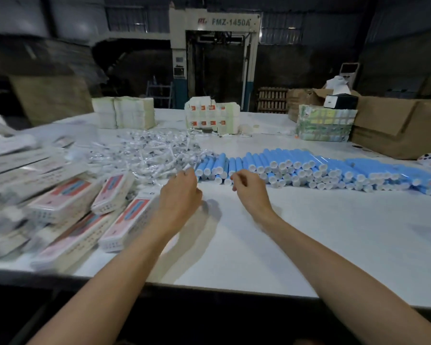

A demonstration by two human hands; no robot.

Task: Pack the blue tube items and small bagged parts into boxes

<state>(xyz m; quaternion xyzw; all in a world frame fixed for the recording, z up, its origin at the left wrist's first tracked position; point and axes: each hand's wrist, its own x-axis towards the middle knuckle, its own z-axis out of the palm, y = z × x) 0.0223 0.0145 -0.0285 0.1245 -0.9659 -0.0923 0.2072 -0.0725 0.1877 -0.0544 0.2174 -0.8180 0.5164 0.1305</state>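
My loose, empty right hand [249, 187] should take just one off the near edge of the blue tubes [260, 158].

Both bare forearms reached from lower frame up to centre. Left hand [182, 192] knuckles-up, fingers curled under, grip hidden. Right hand [249, 186] near it, fingers loosely curled, holding nothing.
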